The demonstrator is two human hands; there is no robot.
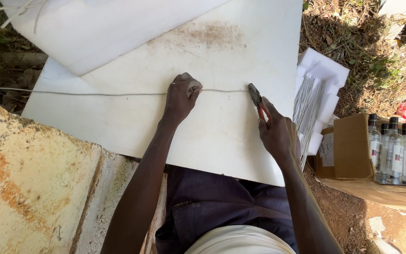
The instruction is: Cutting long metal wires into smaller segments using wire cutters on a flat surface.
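1. Working outdoors, over dry grass and bare earth, on a white board (222, 136) lying flat, with a second white sheet (99, 28) overlapping its far corner and a rough concrete block (29, 178) sitting at the near left.
2. Stretching a thin grey wire (109, 93) across the board from its left edge, in a nearly straight line, to the tip of the pliers (257, 99).
3. Pinning that wire down with the left hand (180, 101): fingers curling into a loose fist, knuckles up, wire passing under them and pressing onto the board.
4. Gripping the red-handled pliers in the right hand (277, 136): fingers wrapping fully round both handles, nose pointing away and left, jaws meeting the wire's right end. Hard to tell whether biting through or only nipping it.
5. Judging by this, measuring off and cutting one length of wire, with the span between fist and pliers as the piece.
6. Calling, for a clean cut, for keeping the wire taut and flat under the left fist, squaring the cutting edges across it, and squeezing the handles firmly without letting the free piece spring away.
7. Lying just right of the board, on white foam pieces (323, 66): a bundle of straight wire lengths (308, 101), already cut by the look of them.
8. Standing further right, well apart from both hands: an open cardboard carton (351, 146) holding clear bottles (398, 150) with dark caps.
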